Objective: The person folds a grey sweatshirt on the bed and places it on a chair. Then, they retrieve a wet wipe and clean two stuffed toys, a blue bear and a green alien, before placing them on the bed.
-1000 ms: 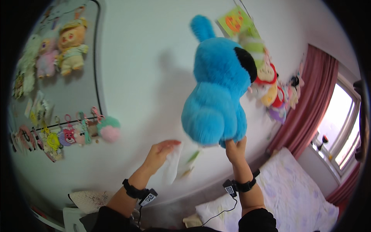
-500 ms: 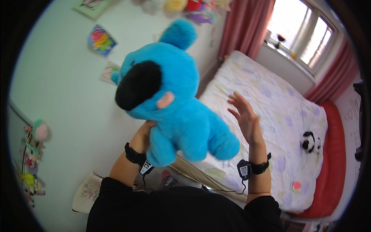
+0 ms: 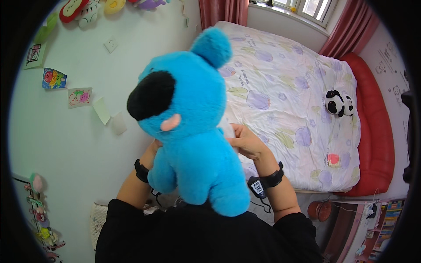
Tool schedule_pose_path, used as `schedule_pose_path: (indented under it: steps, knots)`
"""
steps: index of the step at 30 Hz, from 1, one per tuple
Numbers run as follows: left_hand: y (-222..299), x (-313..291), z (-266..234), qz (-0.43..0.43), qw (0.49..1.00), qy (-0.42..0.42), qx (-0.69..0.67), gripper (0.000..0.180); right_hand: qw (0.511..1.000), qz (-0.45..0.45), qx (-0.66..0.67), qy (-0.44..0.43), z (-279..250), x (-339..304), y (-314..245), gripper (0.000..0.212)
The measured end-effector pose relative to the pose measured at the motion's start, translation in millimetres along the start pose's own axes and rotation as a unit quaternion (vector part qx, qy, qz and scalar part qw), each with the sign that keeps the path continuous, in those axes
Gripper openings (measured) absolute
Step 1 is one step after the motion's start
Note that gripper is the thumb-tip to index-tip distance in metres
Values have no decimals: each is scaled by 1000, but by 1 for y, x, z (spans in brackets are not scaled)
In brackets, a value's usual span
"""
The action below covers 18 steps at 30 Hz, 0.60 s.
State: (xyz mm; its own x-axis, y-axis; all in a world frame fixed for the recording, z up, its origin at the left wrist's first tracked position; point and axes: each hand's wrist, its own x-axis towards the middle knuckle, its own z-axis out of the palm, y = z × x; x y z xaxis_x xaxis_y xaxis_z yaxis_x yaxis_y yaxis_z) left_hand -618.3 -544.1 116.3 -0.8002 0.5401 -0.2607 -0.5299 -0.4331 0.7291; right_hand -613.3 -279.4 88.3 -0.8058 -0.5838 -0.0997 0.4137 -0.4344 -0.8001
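Observation:
A large bright-blue plush toy (image 3: 197, 153) with a big black nose, a pink cheek and a round ear is held up before my chest, its face turned to the left. My left hand (image 3: 154, 147) grips the toy under its head; most of the fingers are hidden behind it. At the toy's back, my right hand (image 3: 246, 141) is closed, thumb and fingers pinched on a whitish piece (image 3: 228, 130) that partly shows beside the blue fur. What that piece is, I cannot make out. Both wrists wear black straps with small devices.
Beyond the toy lies a bed with a floral cover (image 3: 280, 92), and on it a panda plush (image 3: 335, 103). A red padded headboard (image 3: 375, 131) lines its right side. Lower right stand a brown bin (image 3: 320, 211) and a shelf (image 3: 386, 225). Pictures and plush toys hang on the left wall.
My right hand, open and apart from the toy before, has come in to its back and closed there. The toy is lower and more upright, and the view has swung, showing more wall and shelf.

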Motion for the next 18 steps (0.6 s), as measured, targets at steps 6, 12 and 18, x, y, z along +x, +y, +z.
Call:
schedule_pose_path:
  steps: [6, 12, 18]
  knots:
    - [17, 26, 13, 33, 972, -105, 209, 67, 931, -156, 25, 328, 3, -56, -46, 29]
    - [-13, 64, 58, 130, 982, 57, 123, 63, 534, -329, -707, 328, 67, -3, -16, 40]
    - [2, 78, 51, 179, 979, 74, 60, 60, 507, -339, -769, 190, 70, 11, 40, 35]
